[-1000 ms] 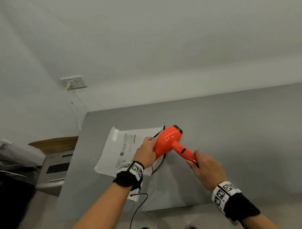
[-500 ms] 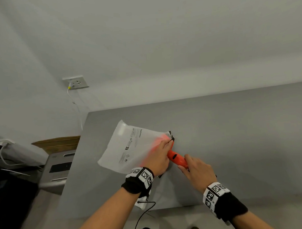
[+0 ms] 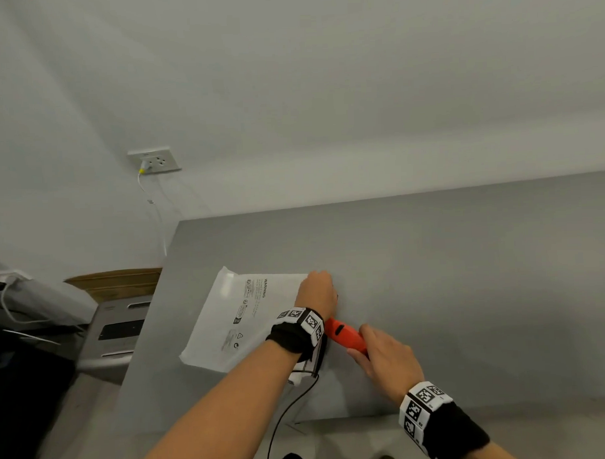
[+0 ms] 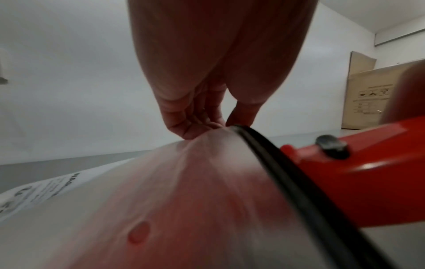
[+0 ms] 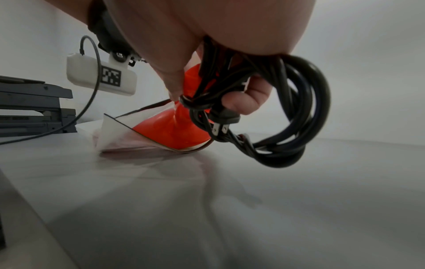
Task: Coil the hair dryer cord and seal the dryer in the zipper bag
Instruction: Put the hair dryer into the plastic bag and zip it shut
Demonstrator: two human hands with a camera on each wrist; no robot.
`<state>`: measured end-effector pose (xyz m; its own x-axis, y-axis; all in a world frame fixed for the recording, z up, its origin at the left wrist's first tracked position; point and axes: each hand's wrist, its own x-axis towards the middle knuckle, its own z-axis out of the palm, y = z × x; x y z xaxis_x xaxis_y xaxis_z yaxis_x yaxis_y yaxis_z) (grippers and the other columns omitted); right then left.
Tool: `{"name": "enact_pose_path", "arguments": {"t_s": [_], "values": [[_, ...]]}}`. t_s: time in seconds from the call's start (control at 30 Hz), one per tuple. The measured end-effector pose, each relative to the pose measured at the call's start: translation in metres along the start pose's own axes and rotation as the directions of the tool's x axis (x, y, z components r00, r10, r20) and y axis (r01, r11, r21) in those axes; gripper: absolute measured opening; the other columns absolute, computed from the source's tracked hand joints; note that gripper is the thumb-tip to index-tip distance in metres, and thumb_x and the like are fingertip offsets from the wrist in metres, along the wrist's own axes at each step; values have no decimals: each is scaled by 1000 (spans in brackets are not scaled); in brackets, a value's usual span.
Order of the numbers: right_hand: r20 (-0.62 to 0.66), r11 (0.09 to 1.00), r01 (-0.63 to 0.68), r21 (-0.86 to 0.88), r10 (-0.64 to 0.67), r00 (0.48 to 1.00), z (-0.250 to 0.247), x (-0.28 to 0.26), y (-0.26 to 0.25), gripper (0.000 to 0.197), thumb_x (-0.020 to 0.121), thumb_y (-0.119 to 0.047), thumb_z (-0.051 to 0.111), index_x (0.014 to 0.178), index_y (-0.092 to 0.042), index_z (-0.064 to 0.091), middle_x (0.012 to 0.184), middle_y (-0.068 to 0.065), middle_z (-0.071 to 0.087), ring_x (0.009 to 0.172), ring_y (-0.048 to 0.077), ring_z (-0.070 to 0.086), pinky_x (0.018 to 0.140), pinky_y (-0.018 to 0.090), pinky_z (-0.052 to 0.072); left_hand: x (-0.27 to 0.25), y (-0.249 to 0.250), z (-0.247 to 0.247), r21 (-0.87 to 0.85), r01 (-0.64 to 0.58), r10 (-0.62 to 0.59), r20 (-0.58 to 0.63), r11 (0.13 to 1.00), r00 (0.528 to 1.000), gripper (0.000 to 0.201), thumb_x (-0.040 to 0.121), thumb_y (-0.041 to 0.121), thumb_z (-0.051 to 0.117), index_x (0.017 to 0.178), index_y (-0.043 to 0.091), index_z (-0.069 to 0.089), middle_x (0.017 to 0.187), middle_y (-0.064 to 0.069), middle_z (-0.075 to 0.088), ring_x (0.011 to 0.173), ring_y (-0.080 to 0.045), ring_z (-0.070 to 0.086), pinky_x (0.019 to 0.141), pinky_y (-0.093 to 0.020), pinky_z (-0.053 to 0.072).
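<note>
On the grey desk (image 3: 433,276), the glossy orange plastic hair dryer (image 5: 174,131) sits head-first inside the frosted white zipper bag (image 3: 235,317), handle and coiled black cord (image 5: 287,112) outside. The left hand (image 3: 315,290) pinches the bag's black zipper rim; the right hand (image 3: 384,363) clutches handle and cord bundle. Next, probably, push both fully in.

The orange-red hair dryer (image 3: 344,335) lies on the grey table with its head inside the frosted zipper bag (image 3: 235,314) and its handle sticking out of the mouth toward 4 o'clock. The bag lies mostly flat, printed black warning text facing up, its black zipper edge (image 4: 287,163) lifted over the dryer's body. The black cord (image 5: 287,109) is bundled in loops at the handle end, its two-pronged plug (image 5: 220,125) hanging among them.
</note>
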<state>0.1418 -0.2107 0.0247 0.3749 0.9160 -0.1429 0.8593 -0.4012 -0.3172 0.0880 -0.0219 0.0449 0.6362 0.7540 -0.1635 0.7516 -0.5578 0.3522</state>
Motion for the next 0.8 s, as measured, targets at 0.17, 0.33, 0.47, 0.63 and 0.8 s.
{"name": "enact_pose_path", "arguments": {"t_s": [0.17,0.33,0.47,0.63,0.8], "values": [[13,997,-17,71,16,1000,2,9,0,31,98,-57,41,105,-27,40,99,-8,60,85,17,63,62,31,40,-17,18,14,-74,-181,189,117,981,975,18,100,15,54,102,4,68,106,-17,71,99,-33,68,89,-43,54],[3,996,-22,87,22,1000,5,15,8,30,97,-56,44,106,-27,42,100,-7,60,85,20,62,62,34,41,-14,-9,17,-120,-101,94,-61,988,994,15,94,22,61,104,11,59,109,-8,62,99,-25,58,90,-43,52],[41,987,-45,152,39,998,14,18,13,33,96,-50,51,118,-26,46,111,-5,59,97,20,61,68,34,43,-6,-12,12,92,-55,62,-72,994,995,44,90,44,67,117,12,56,117,-7,53,109,-26,51,90,-42,53],[66,955,-38,295,19,998,18,31,31,59,91,-38,66,143,-22,45,127,-2,51,118,19,54,98,31,46,-2,-5,18,254,-36,66,-111,967,992,37,90,40,64,116,14,57,119,-7,52,112,-27,51,88,-41,48],[-72,897,-179,403,227,971,6,20,66,68,82,-55,70,141,-25,52,124,-1,53,121,18,53,105,37,43,10,1,12,345,10,39,-136,938,990,41,81,46,69,107,14,63,110,-7,57,105,-27,53,81,-41,45]]}}
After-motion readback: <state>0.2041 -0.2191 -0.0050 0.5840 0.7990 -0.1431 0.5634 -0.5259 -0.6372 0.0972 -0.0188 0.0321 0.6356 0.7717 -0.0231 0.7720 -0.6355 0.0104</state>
